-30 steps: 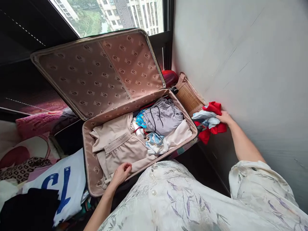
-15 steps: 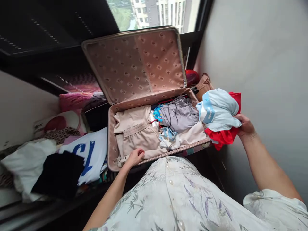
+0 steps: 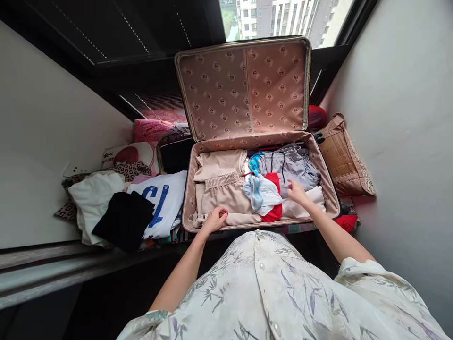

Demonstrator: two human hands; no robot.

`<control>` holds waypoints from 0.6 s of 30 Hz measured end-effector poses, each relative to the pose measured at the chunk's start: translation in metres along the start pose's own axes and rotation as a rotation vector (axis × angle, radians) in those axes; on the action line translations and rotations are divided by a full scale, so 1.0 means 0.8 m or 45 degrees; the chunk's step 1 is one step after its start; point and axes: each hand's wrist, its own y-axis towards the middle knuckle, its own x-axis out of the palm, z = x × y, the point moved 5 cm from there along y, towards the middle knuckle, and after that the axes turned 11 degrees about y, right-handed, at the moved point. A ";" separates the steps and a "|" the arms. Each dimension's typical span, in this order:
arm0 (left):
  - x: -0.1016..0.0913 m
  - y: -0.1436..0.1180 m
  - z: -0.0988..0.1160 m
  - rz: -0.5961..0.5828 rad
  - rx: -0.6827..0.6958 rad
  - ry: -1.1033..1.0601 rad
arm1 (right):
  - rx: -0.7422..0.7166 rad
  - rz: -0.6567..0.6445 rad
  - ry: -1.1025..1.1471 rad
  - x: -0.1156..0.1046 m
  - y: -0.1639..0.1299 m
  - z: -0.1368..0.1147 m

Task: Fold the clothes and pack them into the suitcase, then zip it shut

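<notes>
An open suitcase (image 3: 193, 203) with a pink patterned lining holds folded clothes. My left hand (image 3: 216, 219) rests at its front rim, on the beige clothing, its fingers loosely bent and nothing held in them. Under and beyond it lie beige elastic-waist shorts (image 3: 226, 189) and a beige top (image 3: 221, 161). My right hand (image 3: 297, 192) hovers over the grey drawstring shorts (image 3: 297, 167), fingers apart and holding nothing visible. Left of that hand, a crumpled light blue and white garment (image 3: 264, 191) lies on a red cloth (image 3: 273, 213) in the suitcase's middle. A bright blue patterned cloth (image 3: 255, 164) sits behind them.
To the left are piled clothes: a white jersey (image 3: 161, 200), a black garment (image 3: 123, 219) and a white garment (image 3: 99, 196). A brown woven item (image 3: 341, 156) lies on the right beside the wall (image 3: 406, 141). The raised lid (image 3: 244, 89) leans before the window.
My right hand has moved left from beside the wall into the suitcase. The light blue garment and red cloth it held now lie in the middle, released. My left hand stays at the rim.
</notes>
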 end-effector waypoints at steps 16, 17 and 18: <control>-0.002 0.000 0.002 0.040 0.032 -0.060 | -0.165 -0.115 -0.470 0.107 -0.012 -0.004; -0.002 0.000 0.002 0.041 0.030 -0.066 | -0.196 -0.140 -0.382 0.108 -0.009 -0.006; -0.002 -0.001 0.002 0.043 0.027 -0.072 | -0.225 -0.165 -0.326 0.109 -0.006 -0.010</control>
